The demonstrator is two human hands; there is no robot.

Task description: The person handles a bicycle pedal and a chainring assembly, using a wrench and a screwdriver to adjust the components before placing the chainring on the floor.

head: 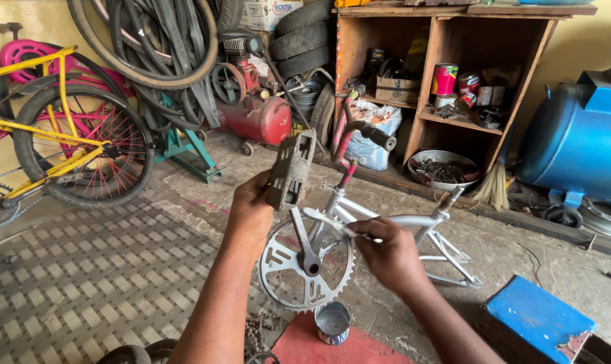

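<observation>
The left hand has its grip clamped on a dirty bicycle pedal, raised on its crank arm above the silver chainring. The right hand, just right of the chainring, pinches a thin brush against the silver bicycle frame. A small tin stands on the floor below the chainring.

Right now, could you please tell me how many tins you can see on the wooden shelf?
3, perhaps more hidden: a red tin at the compartment's left, a tin beside it, and a tipped tin in front, all on the shelf.
</observation>
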